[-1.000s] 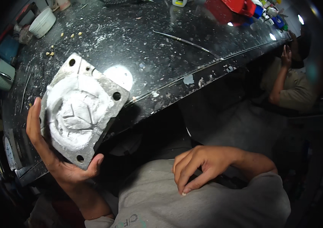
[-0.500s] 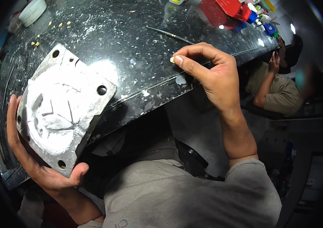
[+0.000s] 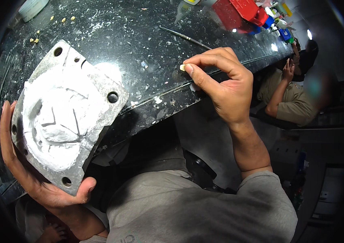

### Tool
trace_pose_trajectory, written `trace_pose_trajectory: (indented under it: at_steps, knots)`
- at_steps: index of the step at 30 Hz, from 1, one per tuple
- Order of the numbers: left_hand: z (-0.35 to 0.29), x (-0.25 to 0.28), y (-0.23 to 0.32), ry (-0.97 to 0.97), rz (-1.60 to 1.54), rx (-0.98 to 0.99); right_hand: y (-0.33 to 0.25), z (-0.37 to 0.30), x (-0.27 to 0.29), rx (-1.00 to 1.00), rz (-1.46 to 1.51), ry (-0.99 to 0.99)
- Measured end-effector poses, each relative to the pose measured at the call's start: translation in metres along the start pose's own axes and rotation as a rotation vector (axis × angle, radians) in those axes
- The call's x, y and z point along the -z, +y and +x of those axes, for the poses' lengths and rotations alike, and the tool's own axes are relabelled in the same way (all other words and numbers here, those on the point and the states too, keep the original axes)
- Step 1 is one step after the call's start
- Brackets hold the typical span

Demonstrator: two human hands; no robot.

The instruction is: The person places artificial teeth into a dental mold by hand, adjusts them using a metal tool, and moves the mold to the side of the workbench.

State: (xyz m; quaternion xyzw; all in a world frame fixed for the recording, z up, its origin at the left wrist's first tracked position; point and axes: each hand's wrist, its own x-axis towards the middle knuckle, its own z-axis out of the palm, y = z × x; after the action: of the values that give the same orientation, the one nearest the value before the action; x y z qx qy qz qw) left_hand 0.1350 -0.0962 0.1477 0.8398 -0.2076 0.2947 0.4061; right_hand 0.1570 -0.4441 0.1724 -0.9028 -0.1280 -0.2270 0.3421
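A grey metal flask half (image 3: 70,187) rests in my left hand (image 3: 44,192), its far part over the bench. My fingers go round its left edge and my thumb lies by its near corner. White plaster (image 3: 58,133) fills the flask, with a curved row of small hollows and a few cut grooves. My right hand (image 3: 224,81) is over the bench edge to the right, pinching a small cream-coloured artificial tooth (image 3: 182,67) between thumb and forefinger. The tooth is apart from the flask.
The black bench (image 3: 151,44) is speckled white. On it lie a thin metal hand tool (image 3: 186,38), several small cream teeth (image 3: 63,20), a white tub (image 3: 33,9) and a red container (image 3: 240,14). Another person (image 3: 289,95) sits at the right; someone's hand (image 3: 53,233) shows at lower left.
The flask in my left hand has come slightly closer and shifted a little. My right hand keeps its pinch on the tooth and has barely moved.
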Motion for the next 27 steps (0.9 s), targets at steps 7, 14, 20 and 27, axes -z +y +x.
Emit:
trace_pose_trajectory:
  at_steps: [7,14,20,27]
  knots:
    - [-0.001,0.001,-0.002,-0.010,0.014,-0.003,0.005,0.000,-0.003,0.066,-0.039,0.000]
    - [-0.001,0.002,-0.004,-0.016,0.007,-0.037,0.004,0.005,0.000,0.196,-0.187,0.018]
    - [-0.003,-0.002,0.003,0.033,0.031,-0.022,-0.002,0.014,0.012,0.305,-0.340,-0.088]
    - [-0.011,-0.003,0.010,0.078,0.100,-0.024,-0.013,0.028,0.021,0.354,-0.362,-0.092]
